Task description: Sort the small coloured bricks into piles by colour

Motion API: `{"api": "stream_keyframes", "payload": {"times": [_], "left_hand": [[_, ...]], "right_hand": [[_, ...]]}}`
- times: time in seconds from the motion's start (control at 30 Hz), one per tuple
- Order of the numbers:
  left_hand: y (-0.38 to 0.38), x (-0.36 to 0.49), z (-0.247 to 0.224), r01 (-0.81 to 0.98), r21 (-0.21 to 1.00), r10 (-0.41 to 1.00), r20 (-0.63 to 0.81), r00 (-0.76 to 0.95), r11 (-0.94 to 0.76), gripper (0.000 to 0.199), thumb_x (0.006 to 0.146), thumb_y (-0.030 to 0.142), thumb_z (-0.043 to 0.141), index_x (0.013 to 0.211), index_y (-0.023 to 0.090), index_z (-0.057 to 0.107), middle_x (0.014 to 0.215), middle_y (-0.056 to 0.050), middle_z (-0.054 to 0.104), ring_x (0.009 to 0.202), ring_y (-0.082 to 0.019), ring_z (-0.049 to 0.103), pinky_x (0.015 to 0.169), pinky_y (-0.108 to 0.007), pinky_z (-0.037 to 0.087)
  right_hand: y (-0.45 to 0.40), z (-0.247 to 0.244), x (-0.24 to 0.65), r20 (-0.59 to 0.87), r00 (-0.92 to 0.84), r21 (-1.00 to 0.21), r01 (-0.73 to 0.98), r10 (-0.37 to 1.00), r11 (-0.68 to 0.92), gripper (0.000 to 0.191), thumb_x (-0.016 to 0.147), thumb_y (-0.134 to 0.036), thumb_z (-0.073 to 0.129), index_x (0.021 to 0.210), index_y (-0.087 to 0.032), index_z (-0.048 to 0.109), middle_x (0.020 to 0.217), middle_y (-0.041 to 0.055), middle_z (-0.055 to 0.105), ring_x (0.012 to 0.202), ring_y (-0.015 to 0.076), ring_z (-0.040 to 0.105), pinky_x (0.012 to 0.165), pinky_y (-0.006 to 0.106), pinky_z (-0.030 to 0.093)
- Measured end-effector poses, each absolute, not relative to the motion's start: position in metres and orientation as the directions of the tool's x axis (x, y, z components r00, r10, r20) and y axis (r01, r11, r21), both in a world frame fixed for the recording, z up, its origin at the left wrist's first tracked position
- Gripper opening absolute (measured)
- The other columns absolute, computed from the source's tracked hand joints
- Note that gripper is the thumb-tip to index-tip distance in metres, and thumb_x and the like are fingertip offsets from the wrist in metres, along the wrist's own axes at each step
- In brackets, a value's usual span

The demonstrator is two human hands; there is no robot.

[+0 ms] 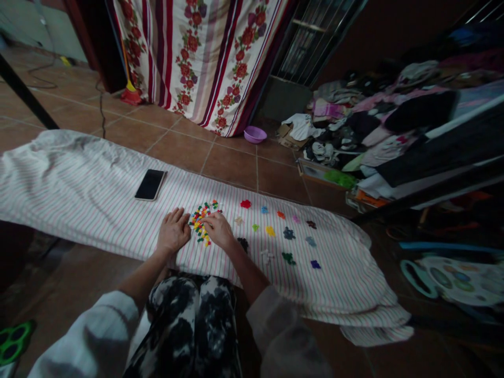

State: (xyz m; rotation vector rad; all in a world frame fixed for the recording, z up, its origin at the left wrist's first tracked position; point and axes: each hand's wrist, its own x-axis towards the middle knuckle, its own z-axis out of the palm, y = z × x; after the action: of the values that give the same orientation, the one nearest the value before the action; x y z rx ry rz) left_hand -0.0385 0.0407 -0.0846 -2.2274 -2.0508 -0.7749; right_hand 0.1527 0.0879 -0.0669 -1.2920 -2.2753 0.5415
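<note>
A mixed pile of small coloured pieces (201,215) lies on a striped cloth (118,210). My left hand (174,231) rests flat on the cloth at the pile's left edge, holding nothing. Reaching into the pile from the right, my right hand (219,230) has its fingertips pinched together; whatever is between them is too small to make out. To the right lie separate one-colour heaps, among them red pieces (245,203), yellow pieces (270,231), dark grey pieces (289,233), dark green pieces (289,258) and blue pieces (315,264). Black pieces (243,243) are partly hidden by my right forearm.
A phone (150,185) lies on the cloth left of the pile. Beyond, a purple basin (255,135) stands on the tiled floor by a flowered curtain (197,58). Heaped clothes (370,115) fill the right. A green object (16,342) is at lower left.
</note>
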Motion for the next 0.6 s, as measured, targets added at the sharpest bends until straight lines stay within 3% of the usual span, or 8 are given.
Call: {"api": "stream_keyframes", "payload": {"times": [0.6], "left_hand": [[0.04, -0.037, -0.084, 0.952, 0.278, 0.93, 0.368, 0.016, -0.126, 0.041, 0.088, 0.024, 0.042, 0.122, 0.016, 0.065, 0.14, -0.014, 0.058, 0.137, -0.03, 0.047, 0.114, -0.046, 0.036]], "right_hand": [[0.11, -0.048, 0.125, 0.025, -0.376, -0.36, 0.861, 0.926, 0.359, 0.017, 0.091, -0.023, 0.059, 0.092, -0.022, 0.076, 0.099, 0.0095, 0.068, 0.101, 0.0234, 0.059, 0.09, 0.034, 0.045]]}}
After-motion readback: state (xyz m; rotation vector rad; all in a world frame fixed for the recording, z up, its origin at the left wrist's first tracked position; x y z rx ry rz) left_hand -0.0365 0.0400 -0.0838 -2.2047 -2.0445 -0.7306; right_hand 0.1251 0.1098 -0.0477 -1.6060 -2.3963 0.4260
